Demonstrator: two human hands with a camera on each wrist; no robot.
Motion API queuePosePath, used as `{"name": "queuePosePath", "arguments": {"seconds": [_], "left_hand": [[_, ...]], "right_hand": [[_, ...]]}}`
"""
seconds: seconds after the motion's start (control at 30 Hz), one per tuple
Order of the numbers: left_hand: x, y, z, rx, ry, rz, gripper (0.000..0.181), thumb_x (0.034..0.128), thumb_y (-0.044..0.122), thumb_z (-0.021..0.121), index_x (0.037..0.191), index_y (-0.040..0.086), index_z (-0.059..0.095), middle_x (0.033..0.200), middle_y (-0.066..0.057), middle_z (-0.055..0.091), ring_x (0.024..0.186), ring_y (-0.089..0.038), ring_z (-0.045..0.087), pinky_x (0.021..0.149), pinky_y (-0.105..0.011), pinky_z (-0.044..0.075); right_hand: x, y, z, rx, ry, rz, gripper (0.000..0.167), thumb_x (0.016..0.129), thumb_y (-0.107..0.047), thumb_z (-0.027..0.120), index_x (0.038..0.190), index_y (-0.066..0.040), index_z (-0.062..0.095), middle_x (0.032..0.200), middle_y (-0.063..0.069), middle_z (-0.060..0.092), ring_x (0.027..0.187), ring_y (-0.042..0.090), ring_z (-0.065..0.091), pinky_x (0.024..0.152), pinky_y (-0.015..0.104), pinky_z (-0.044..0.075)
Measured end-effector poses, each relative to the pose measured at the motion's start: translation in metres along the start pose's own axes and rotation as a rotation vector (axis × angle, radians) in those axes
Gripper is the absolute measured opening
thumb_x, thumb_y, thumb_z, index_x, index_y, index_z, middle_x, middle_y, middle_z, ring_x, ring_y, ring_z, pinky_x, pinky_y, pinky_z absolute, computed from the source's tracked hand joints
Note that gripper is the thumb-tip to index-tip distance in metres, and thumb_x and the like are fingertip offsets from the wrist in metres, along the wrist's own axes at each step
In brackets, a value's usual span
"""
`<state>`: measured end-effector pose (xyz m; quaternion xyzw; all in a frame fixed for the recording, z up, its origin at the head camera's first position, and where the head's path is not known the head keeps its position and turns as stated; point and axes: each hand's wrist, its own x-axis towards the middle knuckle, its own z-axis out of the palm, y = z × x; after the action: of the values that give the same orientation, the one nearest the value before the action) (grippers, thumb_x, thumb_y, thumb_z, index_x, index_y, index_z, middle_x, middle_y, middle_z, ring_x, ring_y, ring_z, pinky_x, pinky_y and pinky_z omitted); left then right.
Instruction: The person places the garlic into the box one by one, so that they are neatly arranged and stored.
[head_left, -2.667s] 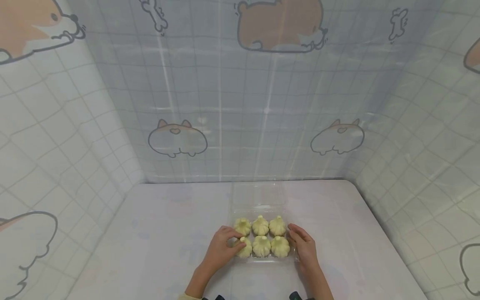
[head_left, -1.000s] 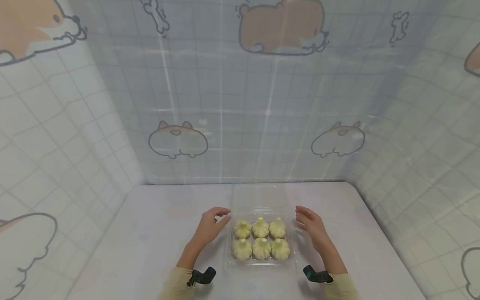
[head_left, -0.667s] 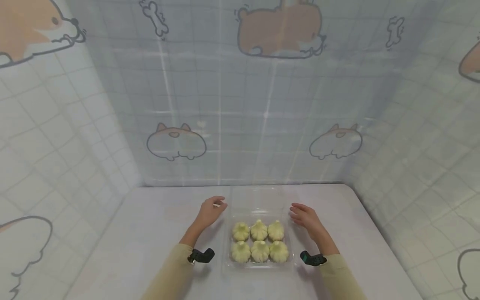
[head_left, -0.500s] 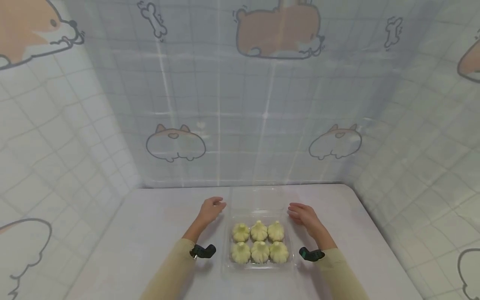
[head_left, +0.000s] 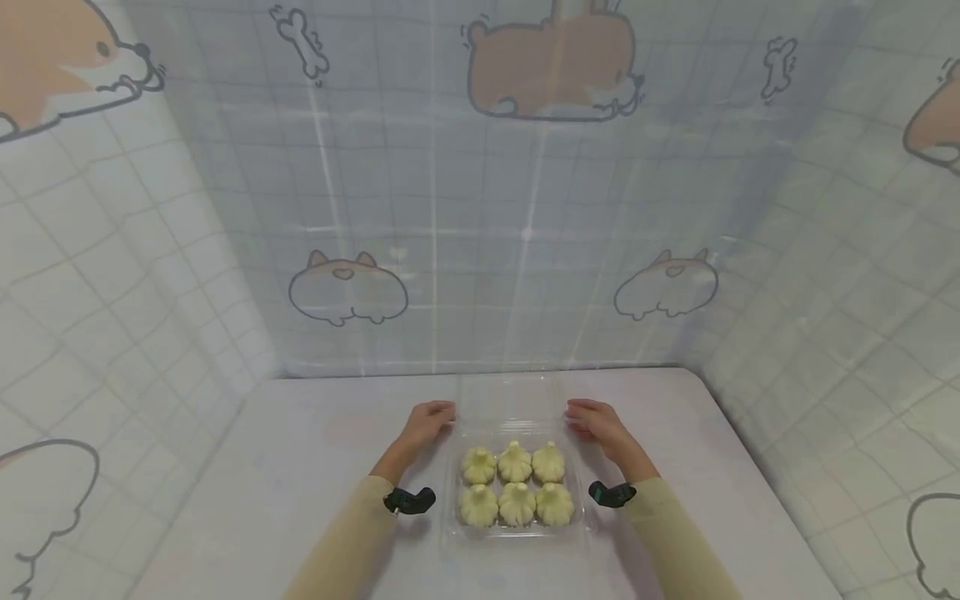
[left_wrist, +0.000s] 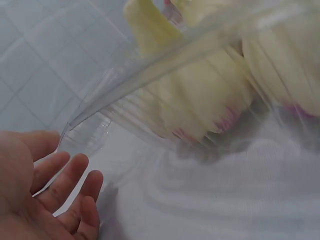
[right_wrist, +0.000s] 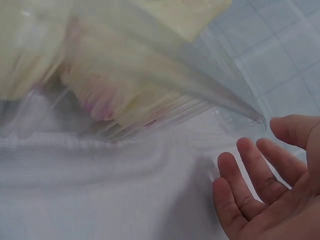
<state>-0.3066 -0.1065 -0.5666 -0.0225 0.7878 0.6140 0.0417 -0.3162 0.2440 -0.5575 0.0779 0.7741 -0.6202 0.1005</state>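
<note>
A clear plastic clamshell box (head_left: 517, 535) lies on the table with its lid (head_left: 510, 398) folded back toward the wall. Several pale garlic bulbs (head_left: 514, 462) sit in its base in two rows. My left hand (head_left: 427, 421) is at the left side of the lid; in the left wrist view its thumb and loosely bent fingers (left_wrist: 75, 167) are close to the clear plastic edge. On the opposite side is my right hand (head_left: 597, 421), its thumb near the lid's edge and its fingers (right_wrist: 245, 172) spread below. Whether either hand touches the plastic is hard to tell.
A pale cloth covers the table (head_left: 315, 467). Tile-patterned sheets with cartoon dogs form a back wall (head_left: 480, 208) and side walls. Dark wrist devices sit on both sleeves, the left device (head_left: 409, 501) and the right device (head_left: 612, 494) flanking the box.
Both hands have left the garlic bulbs and the base's sides, moved back toward the wall, and closed in on the lid's two sides. Box and bulbs stay put.
</note>
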Motion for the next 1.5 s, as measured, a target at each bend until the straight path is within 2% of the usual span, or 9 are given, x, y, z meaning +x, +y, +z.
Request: {"name": "queuePosePath", "arguments": {"seconds": [0.2,0.37,0.53,0.63,0.77,0.9,1.0,1.27,1.5], "left_hand": [[-0.005,0.001,0.000,-0.016,0.039,-0.001,0.032,0.0953,0.013,0.062,0.121,-0.005,0.063,0.111,-0.018,0.066,0.100,-0.027,0.064,0.082,-0.036,0.053],[-0.007,0.004,0.000,-0.016,0.053,0.021,0.031,0.0950,0.011,0.062,0.121,-0.005,0.063,0.110,-0.017,0.066,0.097,-0.026,0.064,0.083,-0.037,0.053],[-0.005,0.013,-0.002,0.018,0.091,0.092,0.028,0.0918,0.006,0.065,0.118,-0.004,0.065,0.098,-0.014,0.068,0.085,-0.024,0.067,0.077,-0.040,0.054],[-0.004,0.015,-0.004,0.040,0.103,0.120,0.029,0.0908,0.006,0.066,0.119,-0.001,0.065,0.095,-0.011,0.068,0.081,-0.022,0.068,0.073,-0.038,0.054],[-0.004,0.016,-0.006,0.023,0.105,0.135,0.035,0.0914,0.007,0.067,0.125,0.002,0.062,0.095,-0.010,0.067,0.081,-0.022,0.068,0.072,-0.036,0.053],[-0.006,0.017,-0.007,0.009,0.122,0.178,0.035,0.0891,0.005,0.069,0.123,0.001,0.063,0.095,-0.010,0.068,0.082,-0.027,0.068,0.071,-0.040,0.053],[-0.009,0.017,-0.009,0.006,0.141,0.226,0.032,0.0863,0.003,0.072,0.117,0.000,0.066,0.092,-0.010,0.068,0.080,-0.027,0.068,0.069,-0.040,0.053],[-0.019,0.016,-0.013,0.038,0.164,0.331,0.019,0.0843,0.001,0.074,0.103,0.001,0.070,0.092,-0.010,0.070,0.083,-0.022,0.067,0.071,-0.029,0.053],[-0.026,0.017,-0.013,0.084,0.160,0.354,0.017,0.0832,0.005,0.077,0.099,-0.001,0.073,0.093,-0.012,0.071,0.081,-0.024,0.067,0.065,-0.029,0.052]], "right_hand": [[0.000,-0.006,0.007,-0.024,-0.014,-0.011,0.040,0.096,-0.016,0.061,0.131,0.001,0.056,0.114,0.016,0.064,0.087,0.021,0.064,0.078,0.035,0.053],[-0.003,-0.013,0.005,-0.051,-0.002,-0.018,0.040,0.094,-0.013,0.062,0.132,-0.002,0.056,0.108,0.013,0.065,0.084,0.022,0.063,0.074,0.033,0.052],[-0.004,-0.022,0.000,-0.055,-0.001,-0.057,0.040,0.093,-0.011,0.063,0.132,-0.003,0.057,0.105,0.014,0.064,0.084,0.023,0.063,0.078,0.037,0.053],[-0.004,-0.025,-0.002,-0.074,0.003,-0.070,0.039,0.093,-0.011,0.063,0.132,-0.004,0.058,0.106,0.016,0.064,0.084,0.023,0.063,0.080,0.038,0.053],[-0.007,-0.030,-0.003,-0.078,0.005,-0.078,0.038,0.094,-0.012,0.062,0.131,-0.006,0.058,0.113,0.021,0.063,0.087,0.024,0.064,0.080,0.037,0.053],[-0.013,-0.035,-0.003,-0.040,0.003,-0.089,0.037,0.095,-0.012,0.062,0.131,-0.004,0.058,0.115,0.019,0.062,0.091,0.024,0.065,0.084,0.038,0.053],[-0.018,-0.036,-0.002,-0.003,0.005,-0.096,0.035,0.096,-0.015,0.061,0.129,-0.002,0.059,0.115,0.018,0.062,0.093,0.024,0.066,0.085,0.037,0.053],[-0.033,-0.034,-0.002,0.075,0.007,-0.135,0.038,0.102,-0.028,0.053,0.124,0.002,0.059,0.119,0.026,0.059,0.099,0.029,0.065,0.087,0.038,0.052],[-0.045,-0.026,-0.009,0.069,-0.022,-0.136,0.053,0.102,-0.044,0.046,0.129,-0.001,0.057,0.126,0.020,0.059,0.104,0.030,0.065,0.088,0.040,0.051]]}}
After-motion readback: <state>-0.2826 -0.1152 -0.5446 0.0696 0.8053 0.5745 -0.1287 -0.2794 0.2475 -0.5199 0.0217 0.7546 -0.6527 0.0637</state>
